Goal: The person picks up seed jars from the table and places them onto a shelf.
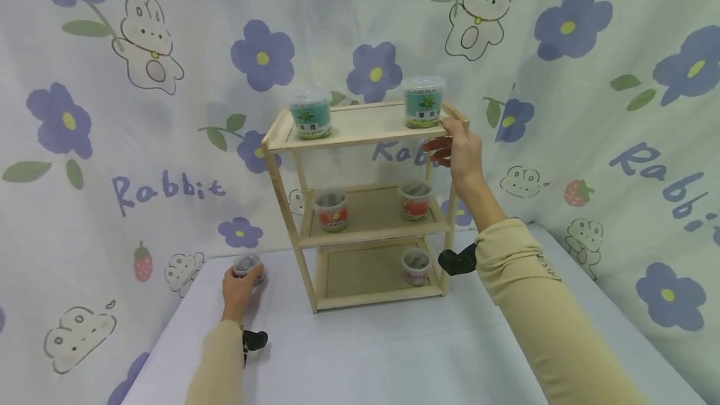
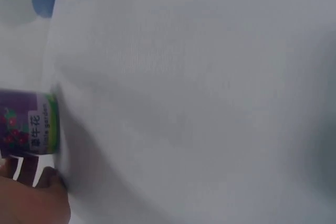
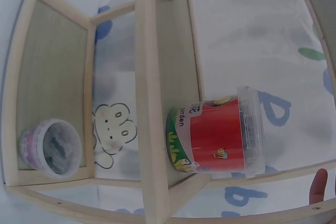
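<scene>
On the table at the left, my left hand (image 1: 239, 287) grips a small purple plant cup (image 2: 26, 123) with a clear lid, its fingers along the cup's side. The cup's base is at the white cloth. My right hand (image 1: 465, 152) holds the front right corner of a three-tier wooden shelf (image 1: 349, 137), thumb above the top board and fingers below. Right beside that thumb stands a teal plant cup (image 1: 423, 102); another teal cup (image 1: 311, 116) is on the top tier's left.
Two red plant cups, a left one (image 1: 332, 210) and a right one (image 3: 215, 136), stand on the middle tier. A pinkish cup (image 1: 416, 267) is on the bottom tier's right. A printed rabbit-and-flower curtain (image 1: 169, 205) hangs behind the white-covered table (image 1: 360, 355).
</scene>
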Demonstrator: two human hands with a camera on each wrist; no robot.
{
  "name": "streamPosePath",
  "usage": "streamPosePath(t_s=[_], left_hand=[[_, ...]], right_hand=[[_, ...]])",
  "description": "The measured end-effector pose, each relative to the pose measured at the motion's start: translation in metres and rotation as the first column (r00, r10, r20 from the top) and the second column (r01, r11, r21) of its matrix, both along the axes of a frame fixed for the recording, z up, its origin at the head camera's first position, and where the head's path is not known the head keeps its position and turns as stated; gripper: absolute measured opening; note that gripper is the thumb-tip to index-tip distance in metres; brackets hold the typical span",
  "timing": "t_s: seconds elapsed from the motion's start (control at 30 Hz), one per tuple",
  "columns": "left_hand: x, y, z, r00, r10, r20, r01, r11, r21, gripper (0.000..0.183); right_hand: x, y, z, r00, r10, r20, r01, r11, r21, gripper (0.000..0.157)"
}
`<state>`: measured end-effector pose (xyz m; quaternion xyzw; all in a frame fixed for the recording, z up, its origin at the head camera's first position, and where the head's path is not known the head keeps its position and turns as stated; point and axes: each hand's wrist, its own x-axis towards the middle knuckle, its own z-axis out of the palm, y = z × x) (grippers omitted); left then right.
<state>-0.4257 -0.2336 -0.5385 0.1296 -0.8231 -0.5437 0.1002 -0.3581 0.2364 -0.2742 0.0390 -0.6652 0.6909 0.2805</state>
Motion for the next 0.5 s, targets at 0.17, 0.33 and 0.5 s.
streamPosePath(t_s=[0.17, 0.33, 0.5], left_hand=[[0.003, 0.002, 0.0, 0.998, 0.052, -0.034, -0.053, 0.998, -0.029, 0.093], [0.005, 0.002, -0.002, 0.998, 0.055, -0.01, -0.055, 0.998, -0.03, 0.095], [0.011, 0.003, -0.003, 0.999, 0.042, 0.002, -0.042, 0.999, -0.01, 0.094]], right_hand=[[-0.001, -0.001, 0.001, 1.0, 0.023, -0.005, -0.023, 1.0, -0.016, 0.042], [-0.001, 0.0, 0.002, 1.0, 0.014, -0.005, -0.014, 0.999, -0.031, 0.041], [-0.001, 0.001, 0.0, 1.0, 0.009, -0.007, -0.009, 0.999, -0.032, 0.04]])
